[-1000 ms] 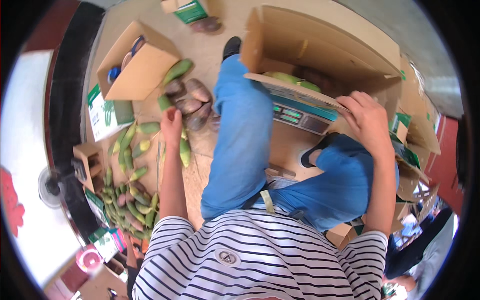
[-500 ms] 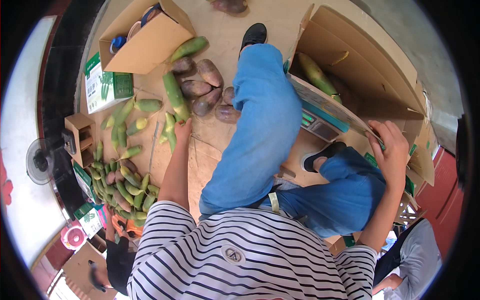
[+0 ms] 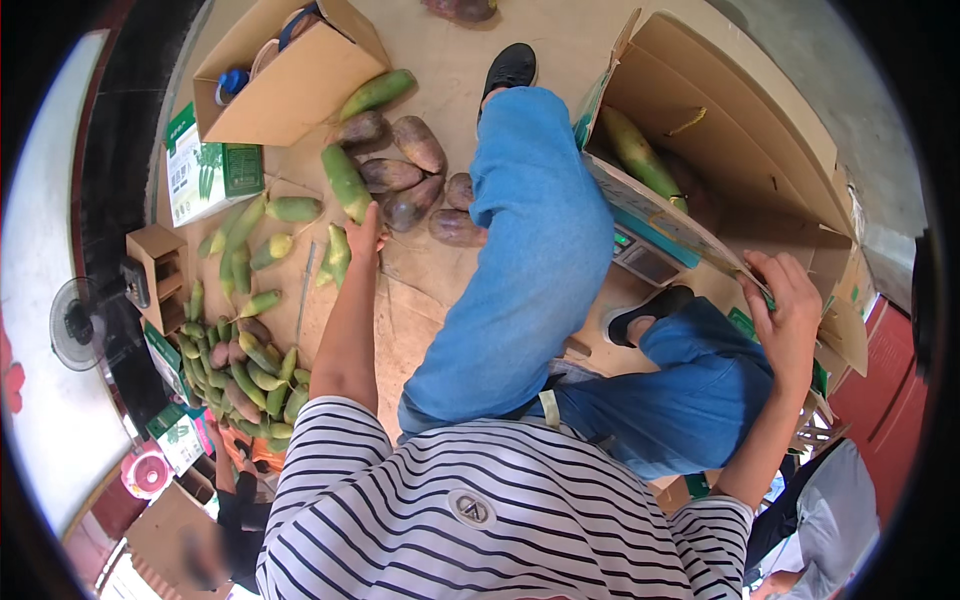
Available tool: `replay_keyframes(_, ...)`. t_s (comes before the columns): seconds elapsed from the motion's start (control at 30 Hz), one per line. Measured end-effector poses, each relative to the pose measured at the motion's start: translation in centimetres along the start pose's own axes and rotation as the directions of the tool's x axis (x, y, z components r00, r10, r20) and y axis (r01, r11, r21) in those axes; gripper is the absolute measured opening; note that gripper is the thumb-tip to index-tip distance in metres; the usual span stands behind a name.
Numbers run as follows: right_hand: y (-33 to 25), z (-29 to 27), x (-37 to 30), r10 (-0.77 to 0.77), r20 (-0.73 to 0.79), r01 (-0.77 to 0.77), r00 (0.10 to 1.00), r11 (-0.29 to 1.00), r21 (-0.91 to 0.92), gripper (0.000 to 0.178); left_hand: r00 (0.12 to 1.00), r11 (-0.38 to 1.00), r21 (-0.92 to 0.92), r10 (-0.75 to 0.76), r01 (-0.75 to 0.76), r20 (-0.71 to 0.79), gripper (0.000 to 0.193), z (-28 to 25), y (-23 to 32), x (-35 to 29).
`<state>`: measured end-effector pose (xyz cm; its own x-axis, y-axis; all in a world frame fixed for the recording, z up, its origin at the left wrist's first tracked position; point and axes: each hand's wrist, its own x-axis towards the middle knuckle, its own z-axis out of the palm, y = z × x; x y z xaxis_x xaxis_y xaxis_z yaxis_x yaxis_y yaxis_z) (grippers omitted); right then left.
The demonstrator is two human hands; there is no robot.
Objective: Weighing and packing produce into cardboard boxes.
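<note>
My left hand (image 3: 364, 236) is closed at the lower end of a large green radish (image 3: 346, 182), its fingers partly hidden. Smaller green radishes (image 3: 333, 258) lie beside that hand. Right of my knee, my right hand (image 3: 785, 292) grips the near edge of an open cardboard box (image 3: 745, 110), thumb and fingers on either side of the wall. Inside the box is a long green radish (image 3: 640, 155), with darker shapes in shadow. A digital scale (image 3: 645, 262) with a lit green display shows below the box wall.
Purple-skinned radishes (image 3: 418, 145) lie left of my knee. A mixed radish heap (image 3: 245, 375) is at the left, near a fan (image 3: 80, 323). Another cardboard box (image 3: 300, 85) and a green-white carton (image 3: 205, 170) stand at the far left. Another person's grey sleeve (image 3: 840, 505) shows lower right.
My left hand has moved slightly farther away, from beside the smaller radishes onto the large green radish's lower end. That radish has shifted and tilted a little. My right hand stays on the box edge.
</note>
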<state>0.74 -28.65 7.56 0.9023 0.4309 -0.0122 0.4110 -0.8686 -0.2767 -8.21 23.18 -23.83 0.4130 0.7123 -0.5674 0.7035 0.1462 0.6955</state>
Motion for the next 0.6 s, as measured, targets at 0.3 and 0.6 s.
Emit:
replay_keyframes(0.3, 0.6, 0.0, -0.1, -0.032, -0.008, 0.032, 0.999, 0.999, -0.039, 0.025, 0.951, 0.883, -0.436, -0.036, 0.174, 0.307, 0.036, -0.6, 0.0, -0.6)
replay_keyframes(0.6, 1.2, 0.5, -0.5, -0.081, -0.035, 0.080, 0.996, 0.996, -0.032, 0.023, 0.892, 0.906, -0.410, 0.099, 0.102, 0.441, 0.038, -3.5, 3.6, -9.5)
